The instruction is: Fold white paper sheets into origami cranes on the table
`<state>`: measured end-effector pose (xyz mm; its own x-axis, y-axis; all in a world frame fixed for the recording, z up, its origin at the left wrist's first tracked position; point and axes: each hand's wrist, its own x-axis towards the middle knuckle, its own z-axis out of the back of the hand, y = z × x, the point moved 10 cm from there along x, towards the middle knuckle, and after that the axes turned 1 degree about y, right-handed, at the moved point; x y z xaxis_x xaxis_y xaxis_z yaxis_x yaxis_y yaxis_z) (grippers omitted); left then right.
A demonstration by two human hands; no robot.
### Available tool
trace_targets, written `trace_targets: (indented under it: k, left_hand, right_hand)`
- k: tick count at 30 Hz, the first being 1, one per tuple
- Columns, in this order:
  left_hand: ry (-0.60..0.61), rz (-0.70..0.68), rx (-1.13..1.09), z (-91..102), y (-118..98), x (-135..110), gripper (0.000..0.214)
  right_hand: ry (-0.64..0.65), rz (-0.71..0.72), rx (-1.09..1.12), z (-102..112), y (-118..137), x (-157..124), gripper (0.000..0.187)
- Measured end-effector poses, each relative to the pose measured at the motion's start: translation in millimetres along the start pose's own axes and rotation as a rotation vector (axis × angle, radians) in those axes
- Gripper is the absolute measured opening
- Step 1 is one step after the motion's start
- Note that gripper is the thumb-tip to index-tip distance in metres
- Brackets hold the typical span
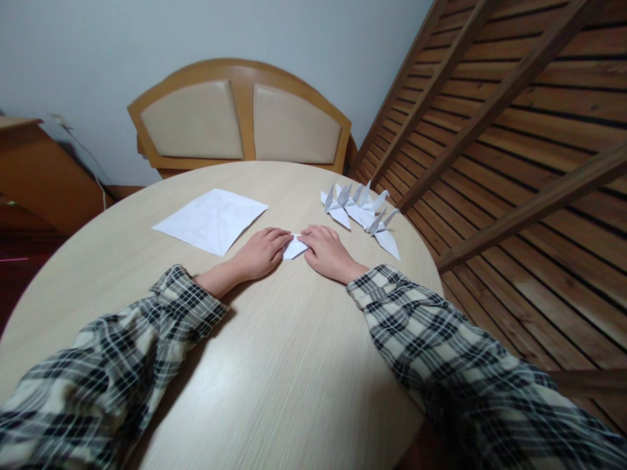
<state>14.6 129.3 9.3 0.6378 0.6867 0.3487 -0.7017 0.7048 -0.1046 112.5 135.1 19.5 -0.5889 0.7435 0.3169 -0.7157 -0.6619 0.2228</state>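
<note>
A small folded piece of white paper (294,248) lies on the round table (264,365) between my hands. My left hand (264,251) is closed on its left side, with the fingertips at the paper's upper left edge. On the opposite side my right hand (327,251) grips the paper, its thumb and fingers pressed at the upper right edge. Both hands rest low against the tabletop and hide the paper's outer corners.
Creased white paper sheets (213,220) lie flat at the left. Several folded paper cranes (360,209) stand in a cluster at the right, near the table's edge. Beyond are a padded wooden headboard (245,121) and a slatted wooden panel (514,163).
</note>
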Motion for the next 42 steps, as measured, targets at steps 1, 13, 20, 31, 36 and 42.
trace_targets:
  k: [1,13,20,31,36,42]
  left_hand:
    - [-0.001,0.000,0.007,0.1,0,0,0.039]
    - [-0.007,0.032,-0.021,-1.8,5,1,0.039]
    - [-0.009,0.057,-0.069,-1.7,8,1,0.038]
    - [-0.009,0.064,-0.252,0.9,18,1,0.035]
    - [-0.035,0.062,-0.269,-0.8,22,1,0.036]
    - [-0.010,0.097,-0.280,2.9,18,2,0.036]
  right_hand:
    - [0.002,0.017,0.007,0,2,0,0.038]
    - [-0.019,0.152,0.128,2,17,2,0.023]
    - [-0.004,0.150,0.150,4,15,2,0.015]
    - [0.008,0.127,0.171,1,8,1,0.012]
    - [-0.003,0.082,0.146,4,4,3,0.015]
    - [-0.043,-0.019,0.103,8,-6,3,0.016]
